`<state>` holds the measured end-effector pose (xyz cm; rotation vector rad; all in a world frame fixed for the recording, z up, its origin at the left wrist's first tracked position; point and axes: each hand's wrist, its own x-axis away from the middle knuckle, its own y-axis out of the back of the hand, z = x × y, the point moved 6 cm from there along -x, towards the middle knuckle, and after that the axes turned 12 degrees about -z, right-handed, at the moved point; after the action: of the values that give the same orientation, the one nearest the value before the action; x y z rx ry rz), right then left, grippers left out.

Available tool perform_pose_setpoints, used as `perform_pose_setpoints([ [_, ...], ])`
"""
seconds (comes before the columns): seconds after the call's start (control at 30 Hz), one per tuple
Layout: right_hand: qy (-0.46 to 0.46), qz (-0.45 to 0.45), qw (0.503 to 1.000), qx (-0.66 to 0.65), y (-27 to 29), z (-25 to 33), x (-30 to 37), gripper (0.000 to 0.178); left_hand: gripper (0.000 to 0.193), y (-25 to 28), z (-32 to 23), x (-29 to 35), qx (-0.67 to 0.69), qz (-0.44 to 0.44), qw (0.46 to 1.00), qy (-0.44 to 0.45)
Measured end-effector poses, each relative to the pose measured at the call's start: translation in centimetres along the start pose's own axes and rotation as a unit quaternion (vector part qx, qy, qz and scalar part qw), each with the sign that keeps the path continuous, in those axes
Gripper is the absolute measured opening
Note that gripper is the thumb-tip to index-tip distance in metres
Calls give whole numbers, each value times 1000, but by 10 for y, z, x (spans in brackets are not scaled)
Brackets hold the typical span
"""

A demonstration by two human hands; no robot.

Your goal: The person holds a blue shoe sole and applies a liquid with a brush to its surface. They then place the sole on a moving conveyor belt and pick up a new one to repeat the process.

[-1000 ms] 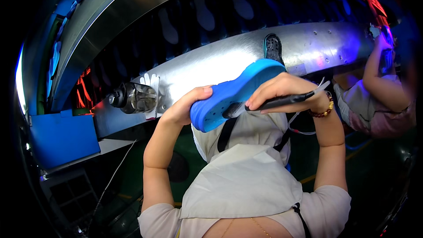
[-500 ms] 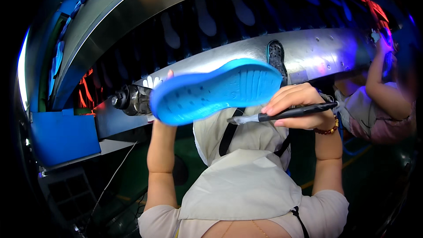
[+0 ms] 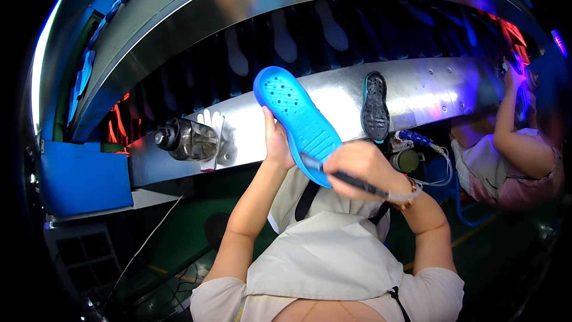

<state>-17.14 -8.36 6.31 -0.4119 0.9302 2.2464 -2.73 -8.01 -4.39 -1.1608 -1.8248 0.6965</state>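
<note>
A blue shoe sole (image 3: 298, 120) is tilted upright in front of me, its holed heel end up and away, its ribbed end close to my lap. My left hand (image 3: 277, 146) grips it along its left edge, thumb showing and other fingers hidden behind it. My right hand (image 3: 368, 168) is closed round a black-handled brush (image 3: 359, 184), with a clear tube at its back end. The brush's tip is at the sole's near, ribbed end; motion blur hides whether it touches. Beyond my right hand, a black sole (image 3: 375, 108) with a teal rim lies on the metal ledge (image 3: 244, 137).
On the ledge at left are a dark-capped bottle (image 3: 193, 139) and a white glove (image 3: 213, 121). A green round container (image 3: 406, 161) and blue coiled hose (image 3: 415, 138) are at right. Several soles (image 3: 284, 39) lie in the dark opening beyond. A co-worker (image 3: 513, 152) sits at right.
The blue sole has turned from lying crosswise to standing lengthwise, heel end away. My left hand has moved right with it. My right hand has shifted left and nearer, bringing the brush to the sole.
</note>
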Motion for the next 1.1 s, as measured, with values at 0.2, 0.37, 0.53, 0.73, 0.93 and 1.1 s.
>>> perform_pose_setpoints([
  [0.2, -148, -54, 974, -163, 35, -11, -20, 14, 77, -33, -4, 12, 43, 64, 997, 17],
  [0.37, -66, -42, 986, -147, 23, 2, -24, 16, 81, -41, -7, 14, 70, 56, 996, -1],
  [0.53, -168, -123, 957, -203, 29, -17, -13, 21, 75, -36, -18, 19, 57, 3, 997, -55],
  [0.73, -22, 38, 967, -253, 15, 13, -8, 15, 75, -45, -25, 16, 71, 15, 996, -55],
  [0.93, -245, -144, 935, -211, 28, -40, -7, 19, 75, -51, -25, 17, 38, 2, 997, -72],
  [1.1, -77, 52, 950, -297, 15, 0, -1, 22, 75, -43, -33, 14, 57, 46, 994, -76],
])
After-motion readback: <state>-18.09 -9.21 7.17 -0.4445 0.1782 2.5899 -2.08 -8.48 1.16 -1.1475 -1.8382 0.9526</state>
